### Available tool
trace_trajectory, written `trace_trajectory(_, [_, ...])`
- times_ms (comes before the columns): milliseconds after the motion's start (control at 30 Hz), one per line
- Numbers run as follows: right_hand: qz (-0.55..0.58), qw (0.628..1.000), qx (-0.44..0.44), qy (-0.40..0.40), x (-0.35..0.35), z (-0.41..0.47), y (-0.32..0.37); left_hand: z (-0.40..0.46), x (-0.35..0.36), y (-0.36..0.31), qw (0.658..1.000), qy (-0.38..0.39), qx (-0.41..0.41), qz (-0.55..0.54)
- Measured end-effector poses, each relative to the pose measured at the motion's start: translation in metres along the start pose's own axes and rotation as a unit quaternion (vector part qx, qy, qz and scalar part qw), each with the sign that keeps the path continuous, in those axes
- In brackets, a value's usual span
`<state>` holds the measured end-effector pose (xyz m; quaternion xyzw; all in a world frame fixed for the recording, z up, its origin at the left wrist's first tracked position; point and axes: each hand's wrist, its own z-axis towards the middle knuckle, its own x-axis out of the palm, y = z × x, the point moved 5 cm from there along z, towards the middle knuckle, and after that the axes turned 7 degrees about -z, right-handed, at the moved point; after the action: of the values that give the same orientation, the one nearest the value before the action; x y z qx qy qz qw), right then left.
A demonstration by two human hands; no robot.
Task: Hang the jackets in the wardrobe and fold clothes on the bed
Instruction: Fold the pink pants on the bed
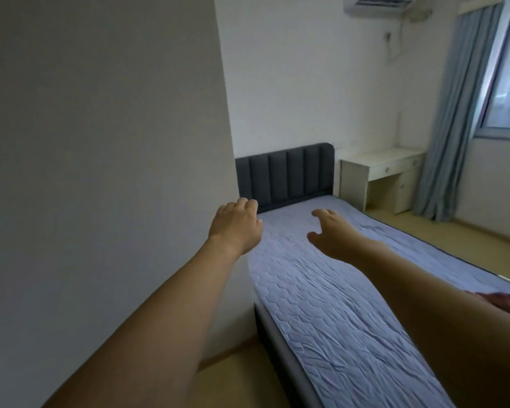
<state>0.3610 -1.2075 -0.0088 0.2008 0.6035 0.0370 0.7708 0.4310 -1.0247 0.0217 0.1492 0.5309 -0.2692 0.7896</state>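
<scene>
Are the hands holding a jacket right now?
No, the left hand and right hand reach out above the bed holding nothing.

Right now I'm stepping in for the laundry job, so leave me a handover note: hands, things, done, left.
Left hand: held out, fingers loosely curled, holding nothing.
Right hand: held out over the bed, fingers spread, empty.
Things: a reddish cloth at the bed's right edge, mostly out of frame. No jackets or wardrobe in view.
Done: nothing shows as folded.
Left: hanging and folding, as far as this view tells.
</scene>
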Motion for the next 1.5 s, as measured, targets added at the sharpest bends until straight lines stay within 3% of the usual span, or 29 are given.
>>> trace_trajectory(267, [0.022, 0.998, 0.041, 0.052, -0.044, 0.032, -0.238, 0.092, 0.088, -0.215, 0.998, 0.022, 0.012, -0.054])
trace_trajectory(567, [0.008, 0.997, 0.053, 0.059, -0.074, 0.101, -0.416, 0.209, 0.172, -0.327, 0.992, 0.070, -0.037, -0.103])
trace_trajectory(733, [0.006, 0.992, 0.089, 0.087, -0.071, 0.148, -0.566, 0.297, 0.270, -0.446, 0.981, 0.129, -0.021, -0.143])
trace_trajectory(967, [0.015, 0.980, 0.140, 0.142, -0.047, 0.245, -0.831, 0.415, 0.448, -0.604, 0.964, 0.215, -0.047, -0.149])
trace_trajectory(1133, [0.016, 0.961, 0.174, 0.213, -0.002, 0.317, -1.006, 0.495, 0.578, -0.680, 0.938, 0.270, -0.122, -0.178])
trace_trajectory(1267, [0.010, 0.946, 0.191, 0.262, 0.073, 0.356, -1.112, 0.520, 0.709, -0.726, 0.901, 0.324, -0.182, -0.225])
trace_trajectory(1500, [0.041, 0.919, 0.180, 0.347, 0.292, 0.376, -1.226, 0.406, 0.972, -0.775, 0.785, 0.494, -0.256, -0.271])
